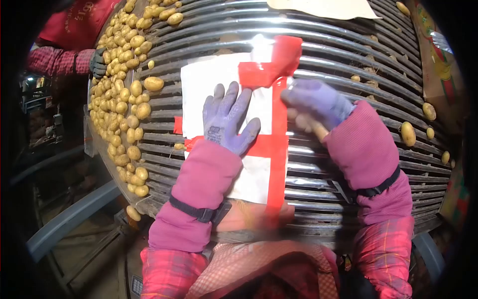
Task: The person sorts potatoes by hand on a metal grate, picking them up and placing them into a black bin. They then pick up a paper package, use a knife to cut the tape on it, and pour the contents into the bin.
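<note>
A flat white piece, perhaps cardboard or a folded bag, lies on the metal bars, crossed by strips of red tape. My left hand, in a purple glove, rests flat on it with fingers spread. At its upper right edge, a shiny, crumpled length of red tape stands up loosely. My right hand, also gloved, is beside the tape's right edge, blurred by motion. Its fingers look curled; a small pale bit shows near the thumb, but what they hold cannot be made out.
Many potatoes are heaped along the left of the barred surface. Single potatoes lie at the right. Another person's gloved hand reaches in at the upper left. A beige sheet lies at the far edge.
</note>
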{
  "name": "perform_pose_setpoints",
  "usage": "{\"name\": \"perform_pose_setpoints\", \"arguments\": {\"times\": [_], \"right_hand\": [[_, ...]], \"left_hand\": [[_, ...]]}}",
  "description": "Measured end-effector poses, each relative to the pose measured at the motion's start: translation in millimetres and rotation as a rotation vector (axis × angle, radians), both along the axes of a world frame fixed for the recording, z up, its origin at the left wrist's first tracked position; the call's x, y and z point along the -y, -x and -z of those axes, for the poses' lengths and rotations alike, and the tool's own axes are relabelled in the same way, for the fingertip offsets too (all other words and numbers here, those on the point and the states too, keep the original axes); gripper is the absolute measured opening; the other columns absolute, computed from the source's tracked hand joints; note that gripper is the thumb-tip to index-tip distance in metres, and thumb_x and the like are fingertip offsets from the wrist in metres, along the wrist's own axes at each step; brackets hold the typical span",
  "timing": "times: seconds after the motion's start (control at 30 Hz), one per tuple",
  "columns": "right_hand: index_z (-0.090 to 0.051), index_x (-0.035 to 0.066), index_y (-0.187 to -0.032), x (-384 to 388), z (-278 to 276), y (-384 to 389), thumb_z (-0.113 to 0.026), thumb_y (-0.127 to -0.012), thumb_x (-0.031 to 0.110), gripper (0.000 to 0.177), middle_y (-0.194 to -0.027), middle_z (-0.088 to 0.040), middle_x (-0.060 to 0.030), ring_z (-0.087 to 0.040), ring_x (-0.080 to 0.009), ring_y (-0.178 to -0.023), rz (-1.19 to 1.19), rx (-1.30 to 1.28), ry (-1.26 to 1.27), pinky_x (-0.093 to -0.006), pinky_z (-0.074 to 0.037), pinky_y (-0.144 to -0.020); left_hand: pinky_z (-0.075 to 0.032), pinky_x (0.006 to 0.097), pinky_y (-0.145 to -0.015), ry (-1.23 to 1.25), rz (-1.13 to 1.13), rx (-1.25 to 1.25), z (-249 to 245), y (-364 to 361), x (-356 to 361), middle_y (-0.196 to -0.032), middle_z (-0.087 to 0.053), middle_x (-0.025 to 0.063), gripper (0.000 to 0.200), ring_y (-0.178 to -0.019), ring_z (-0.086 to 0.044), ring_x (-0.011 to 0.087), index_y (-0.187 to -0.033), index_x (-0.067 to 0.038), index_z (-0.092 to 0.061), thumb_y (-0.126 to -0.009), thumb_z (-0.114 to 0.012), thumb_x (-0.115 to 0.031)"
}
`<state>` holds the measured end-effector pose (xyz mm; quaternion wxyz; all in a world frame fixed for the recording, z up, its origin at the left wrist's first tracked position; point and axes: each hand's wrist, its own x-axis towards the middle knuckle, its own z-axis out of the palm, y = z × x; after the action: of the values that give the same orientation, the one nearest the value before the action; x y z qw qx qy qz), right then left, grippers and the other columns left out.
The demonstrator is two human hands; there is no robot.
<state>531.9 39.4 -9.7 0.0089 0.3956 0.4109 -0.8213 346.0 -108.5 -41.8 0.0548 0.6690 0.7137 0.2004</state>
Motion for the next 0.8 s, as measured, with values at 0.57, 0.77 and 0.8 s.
{"name": "perform_pose_setpoints", "arguments": {"times": [0.57, 0.77, 0.8], "right_hand": [[-0.054, 0.005, -0.104, 115.4, -40.4, -141.2, -0.064, -0.087, 0.021, 0.025, -0.079, -0.054, -0.0006, -0.052, -0.0091, -0.061, 0.298, 0.175, -0.168, -0.0222, -0.041, -0.044], [-0.054, 0.006, -0.106, 150.3, -25.5, -172.7, -0.062, -0.089, 0.019, 0.023, -0.078, -0.053, -0.0008, -0.053, -0.0100, -0.063, 0.433, 0.160, -0.015, -0.0216, -0.044, -0.046], [-0.054, 0.006, -0.106, 150.9, -30.3, -170.3, -0.062, -0.089, 0.019, 0.023, -0.079, -0.054, -0.0011, -0.053, -0.0098, -0.063, 0.387, 0.202, -0.048, -0.0222, -0.044, -0.047]], "left_hand": [[-0.031, 0.0459, -0.107, -0.091, -0.115, 0.180, 6.7, 10.4, 7.0, -0.134, -0.048, 0.0187, 0.057, -0.129, -0.040, 0.0370, -0.130, -0.007, -0.051, -0.080, -0.067, -0.028], [-0.049, 0.0306, -0.070, -0.184, -0.614, 0.764, -9.9, 81.8, 86.1, -0.107, -0.055, 0.0154, 0.070, -0.082, -0.055, 0.0188, -0.137, 0.001, -0.040, -0.082, -0.072, -0.027], [-0.048, 0.0274, -0.063, 0.014, -0.720, 0.962, -5.6, 97.8, 96.5, -0.096, -0.056, 0.0110, 0.076, -0.074, -0.052, 0.0149, -0.139, 0.000, -0.037, -0.080, -0.073, -0.030]]}}
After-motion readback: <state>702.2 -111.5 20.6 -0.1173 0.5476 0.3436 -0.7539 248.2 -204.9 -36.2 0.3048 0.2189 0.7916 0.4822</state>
